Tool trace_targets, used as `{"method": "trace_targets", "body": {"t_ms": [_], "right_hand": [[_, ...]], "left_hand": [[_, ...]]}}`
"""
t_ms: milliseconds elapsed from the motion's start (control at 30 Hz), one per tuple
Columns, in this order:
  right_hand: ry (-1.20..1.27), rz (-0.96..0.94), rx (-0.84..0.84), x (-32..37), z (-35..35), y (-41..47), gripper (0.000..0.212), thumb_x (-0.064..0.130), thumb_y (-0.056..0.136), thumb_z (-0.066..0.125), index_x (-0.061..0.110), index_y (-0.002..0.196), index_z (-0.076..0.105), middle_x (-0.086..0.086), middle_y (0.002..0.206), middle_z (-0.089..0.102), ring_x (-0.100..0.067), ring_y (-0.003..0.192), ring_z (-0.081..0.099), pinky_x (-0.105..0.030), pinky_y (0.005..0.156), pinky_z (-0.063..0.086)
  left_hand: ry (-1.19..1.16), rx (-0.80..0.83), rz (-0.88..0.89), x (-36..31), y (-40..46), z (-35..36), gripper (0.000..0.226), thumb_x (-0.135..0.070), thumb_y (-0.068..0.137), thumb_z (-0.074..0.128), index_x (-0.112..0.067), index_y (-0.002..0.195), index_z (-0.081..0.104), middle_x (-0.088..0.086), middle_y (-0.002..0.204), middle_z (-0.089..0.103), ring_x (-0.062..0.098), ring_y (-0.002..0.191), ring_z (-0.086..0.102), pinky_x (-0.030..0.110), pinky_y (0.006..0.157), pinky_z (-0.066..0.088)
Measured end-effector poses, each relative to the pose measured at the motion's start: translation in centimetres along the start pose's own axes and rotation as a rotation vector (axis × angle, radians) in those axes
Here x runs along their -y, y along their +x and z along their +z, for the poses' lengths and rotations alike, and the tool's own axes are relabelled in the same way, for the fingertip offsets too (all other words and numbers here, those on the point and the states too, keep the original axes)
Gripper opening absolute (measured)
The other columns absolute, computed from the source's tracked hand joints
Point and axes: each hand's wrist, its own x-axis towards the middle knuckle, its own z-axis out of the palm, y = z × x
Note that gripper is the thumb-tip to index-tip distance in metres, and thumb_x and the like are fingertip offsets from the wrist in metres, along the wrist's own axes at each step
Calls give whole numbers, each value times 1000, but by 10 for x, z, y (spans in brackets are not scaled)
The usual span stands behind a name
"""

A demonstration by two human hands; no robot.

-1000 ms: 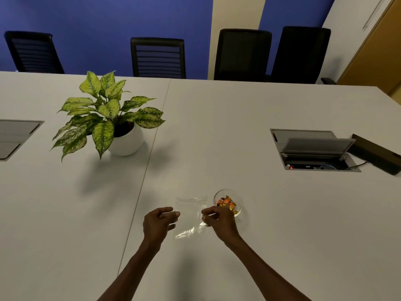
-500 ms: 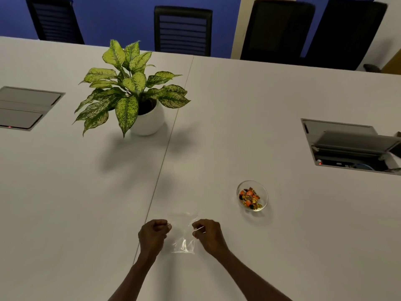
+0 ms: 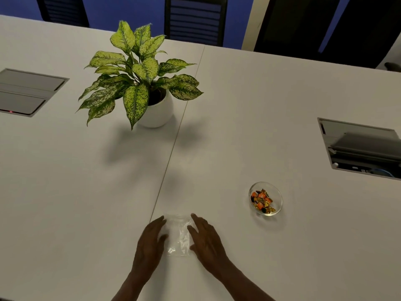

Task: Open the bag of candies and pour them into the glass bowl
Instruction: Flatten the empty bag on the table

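A clear, empty plastic bag (image 3: 179,235) lies flat on the white table near me. My left hand (image 3: 150,242) rests flat at its left edge and my right hand (image 3: 206,238) at its right edge, both with fingers spread and holding nothing. A small glass bowl (image 3: 278,197) stands to the right, a little farther away, with orange, gold and dark wrapped candies (image 3: 262,201) inside it.
A potted plant in a white pot (image 3: 156,111) stands at the far left of centre. Recessed cable boxes sit in the table at the left (image 3: 28,92) and right (image 3: 360,148), the right one with its lid up. Black chairs (image 3: 195,18) line the far edge.
Both hands carried the empty bag away from the bowl toward me, laid it flat on the table and opened their fingers. The view tilted down and shifted left.
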Motion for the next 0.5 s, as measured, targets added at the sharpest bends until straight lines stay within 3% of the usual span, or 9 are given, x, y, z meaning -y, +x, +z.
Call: {"method": "trace_targets", "body": {"t_ms": [67, 133, 233, 300, 400, 500], "right_hand": [[-111, -137, 26, -8, 7, 5, 82, 28, 67, 85, 10, 136, 44, -13, 149, 43, -28, 137, 41, -39, 106, 44], [-174, -129, 119, -7, 8, 10, 91, 43, 59, 87, 11, 135, 48, -10, 145, 49, -22, 134, 46, -38, 104, 47], [-188, -139, 207, -4, 13, 12, 89, 56, 58, 82, 11, 130, 56, -7, 139, 56, -18, 128, 52, -38, 98, 52], [-210, -101, 227, -3, 17, 11, 90, 58, 57, 81, 10, 129, 57, -9, 137, 58, -19, 127, 54, -39, 98, 52], [-255, -67, 212, -2, 24, 9, 93, 57, 58, 81, 9, 132, 53, -10, 141, 54, -22, 130, 50, -42, 101, 47], [-266, -49, 224, 0, 24, 9, 94, 56, 53, 84, 10, 129, 56, -9, 139, 56, -21, 128, 53, -41, 99, 48]], "left_hand": [[141, 124, 144, 10, 1, 2, 48, -26, 92, 57, -15, 139, 49, -6, 147, 42, 8, 138, 36, 9, 109, 24], [231, 232, 228, 18, 3, 3, 51, -34, 98, 39, -12, 143, 42, 0, 153, 34, 9, 144, 23, 5, 112, 12], [285, 323, 264, 30, 6, 4, 67, -8, 86, 61, -9, 146, 32, 5, 156, 27, 13, 145, 19, 5, 112, 1], [290, 365, 283, 37, 7, 3, 77, -4, 82, 68, -9, 147, 27, 5, 157, 23, 18, 144, 24, 7, 112, 1], [313, 403, 325, 42, 12, -2, 85, -8, 79, 73, -7, 148, 23, 6, 158, 19, 23, 144, 25, 18, 113, 21], [294, 439, 314, 43, 18, -5, 90, -12, 81, 72, -10, 148, 11, 1, 157, 6, 20, 145, 10, 26, 113, 19]]}}
